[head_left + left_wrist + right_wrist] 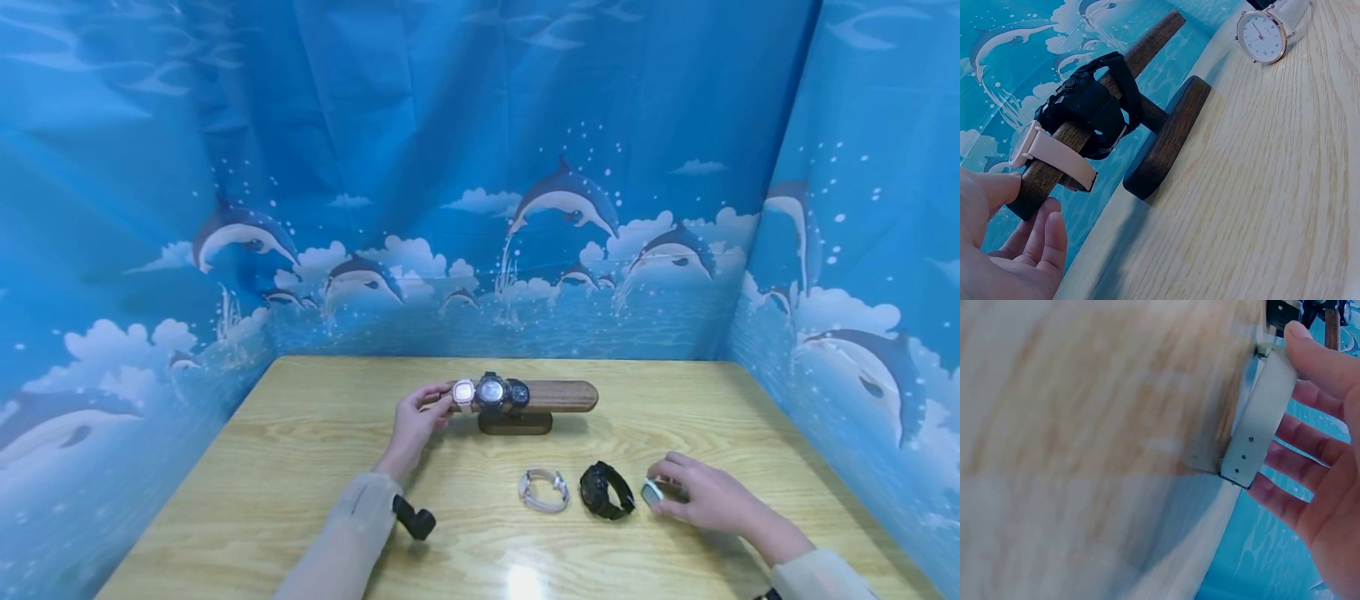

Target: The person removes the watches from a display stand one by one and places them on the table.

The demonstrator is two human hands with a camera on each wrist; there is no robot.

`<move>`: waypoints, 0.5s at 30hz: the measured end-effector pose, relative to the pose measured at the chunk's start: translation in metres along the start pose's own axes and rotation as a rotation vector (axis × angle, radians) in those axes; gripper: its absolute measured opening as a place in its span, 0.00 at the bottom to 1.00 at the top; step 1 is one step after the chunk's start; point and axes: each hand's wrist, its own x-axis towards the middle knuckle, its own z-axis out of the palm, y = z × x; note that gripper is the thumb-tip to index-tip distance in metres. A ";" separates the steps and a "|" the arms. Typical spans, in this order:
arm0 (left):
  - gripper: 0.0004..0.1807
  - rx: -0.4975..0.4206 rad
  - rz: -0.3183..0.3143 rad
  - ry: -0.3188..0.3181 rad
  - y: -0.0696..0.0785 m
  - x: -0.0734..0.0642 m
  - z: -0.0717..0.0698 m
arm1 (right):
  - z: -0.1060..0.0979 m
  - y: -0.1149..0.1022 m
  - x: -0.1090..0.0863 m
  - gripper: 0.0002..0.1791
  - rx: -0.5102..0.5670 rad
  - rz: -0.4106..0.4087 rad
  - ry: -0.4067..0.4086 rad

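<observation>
A wooden watch stand [562,396] bears three watches on the left half of its bar: a pink watch [463,392] at the end, then two black watches [492,391]. My left hand [416,423] grips the bar's left end between thumb and fingers, just beside the pink strap [1060,156]. At the right of the table, my right hand [705,493] holds a pale mint-green watch [652,492]. In the right wrist view its strap [1257,425] stands between my thumb and fingers, its lower edge at the tabletop.
On the wooden table [315,467], a white-strapped watch [543,490] lies before the stand. A bulky black watch [606,492] sits between it and my right hand. A blue dolphin-printed curtain [450,167] hangs behind and along the sides.
</observation>
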 end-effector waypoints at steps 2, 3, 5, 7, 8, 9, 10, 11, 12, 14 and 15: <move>0.13 0.000 -0.005 0.000 0.000 0.000 0.000 | 0.000 0.001 0.000 0.26 0.004 -0.005 0.001; 0.13 0.001 -0.008 0.001 0.001 0.000 0.001 | 0.000 0.001 0.000 0.27 0.005 -0.007 0.002; 0.13 0.001 -0.012 0.002 0.001 0.000 0.001 | 0.001 0.002 0.000 0.29 0.003 -0.007 0.003; 0.13 0.000 -0.016 0.002 0.001 0.000 0.001 | 0.001 0.002 -0.001 0.31 0.001 -0.004 0.004; 0.13 0.001 -0.017 0.002 0.002 0.000 0.001 | 0.001 0.003 -0.001 0.32 -0.001 -0.002 0.007; 0.13 0.003 -0.017 0.002 0.002 0.000 0.001 | 0.001 0.003 -0.001 0.33 0.000 0.003 0.009; 0.13 0.003 -0.017 0.002 0.002 -0.001 0.001 | 0.001 0.003 -0.002 0.33 0.002 0.009 0.013; 0.13 0.001 -0.019 0.003 0.002 -0.001 0.001 | 0.001 0.003 -0.002 0.34 0.004 0.012 0.017; 0.13 0.003 -0.019 0.003 0.002 -0.001 0.001 | 0.001 0.003 -0.002 0.34 0.006 0.014 0.021; 0.13 0.004 -0.020 0.005 0.002 -0.001 0.001 | 0.001 0.003 -0.003 0.33 0.015 0.021 0.031; 0.13 0.005 -0.021 0.006 0.002 -0.001 0.001 | 0.001 0.002 -0.003 0.32 0.022 0.028 0.036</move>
